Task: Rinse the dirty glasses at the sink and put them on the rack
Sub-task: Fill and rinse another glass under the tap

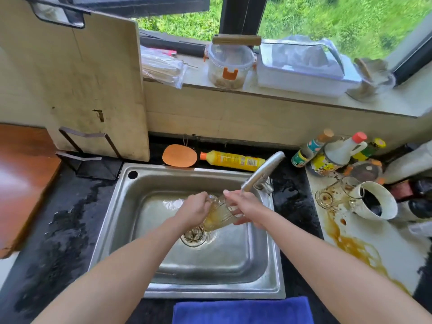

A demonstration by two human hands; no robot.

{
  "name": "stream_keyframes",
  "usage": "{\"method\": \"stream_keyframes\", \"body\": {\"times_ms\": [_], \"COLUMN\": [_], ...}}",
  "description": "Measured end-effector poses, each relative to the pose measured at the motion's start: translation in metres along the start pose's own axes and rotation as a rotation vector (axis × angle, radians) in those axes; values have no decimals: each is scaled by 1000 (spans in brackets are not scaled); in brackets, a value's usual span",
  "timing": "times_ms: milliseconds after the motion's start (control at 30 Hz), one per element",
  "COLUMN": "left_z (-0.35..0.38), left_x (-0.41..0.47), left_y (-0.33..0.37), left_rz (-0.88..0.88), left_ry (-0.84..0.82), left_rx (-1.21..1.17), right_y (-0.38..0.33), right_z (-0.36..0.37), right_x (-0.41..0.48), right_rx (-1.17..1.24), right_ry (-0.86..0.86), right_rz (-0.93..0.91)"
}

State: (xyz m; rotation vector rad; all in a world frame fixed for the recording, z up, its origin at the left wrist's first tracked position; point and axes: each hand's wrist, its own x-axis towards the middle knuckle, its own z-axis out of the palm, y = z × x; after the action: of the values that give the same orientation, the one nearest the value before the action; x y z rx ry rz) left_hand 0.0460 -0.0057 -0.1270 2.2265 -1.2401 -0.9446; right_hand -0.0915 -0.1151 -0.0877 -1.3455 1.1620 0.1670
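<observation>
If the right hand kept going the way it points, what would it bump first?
The glass, which the right hand holds; past it, probably the left hand. Depth is unclear.

The sink (268, 272) is brushed stainless steel with a dull sheen, the glass (219, 216) over it clear and ribbed, the tap (264, 170) satin metal, the far-left cutting board (93, 90) scuffed matt wood, the bottle (233, 160) glossy yellow plastic, the near cloth (240, 311) fuzzy blue.

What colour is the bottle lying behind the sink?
Yellow with an orange cap; the bottle shows clearly in the head view.
</observation>
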Motion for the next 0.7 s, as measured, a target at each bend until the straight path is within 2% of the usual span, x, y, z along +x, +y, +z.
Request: {"method": "stream_keyframes", "body": {"times_ms": [167,333,433,500,567,700], "left_z": [-11,-8,4,15,26,28], "left_x": [7,5,-5,-13,-17,-9], "left_y": [4,7,9,9,9,7], "left_rz": [-32,-74,-30,10,26,21], "left_ry": [-49,-7,47,7,-12,53], "left_rx": [-49,-155,-168,-105,-48,-90], "right_y": [4,-3,-5,-5,-5,-4], "right_z": [-8,-10,-10,-10,-10,-10], "right_x": [3,1,1,2,4,1], "right_rx": [11,3,23,36,34,-63], "right_ry": [-31,69,141,183,181,109], "right_rz": [-7,-4,30,55,95,125]}}
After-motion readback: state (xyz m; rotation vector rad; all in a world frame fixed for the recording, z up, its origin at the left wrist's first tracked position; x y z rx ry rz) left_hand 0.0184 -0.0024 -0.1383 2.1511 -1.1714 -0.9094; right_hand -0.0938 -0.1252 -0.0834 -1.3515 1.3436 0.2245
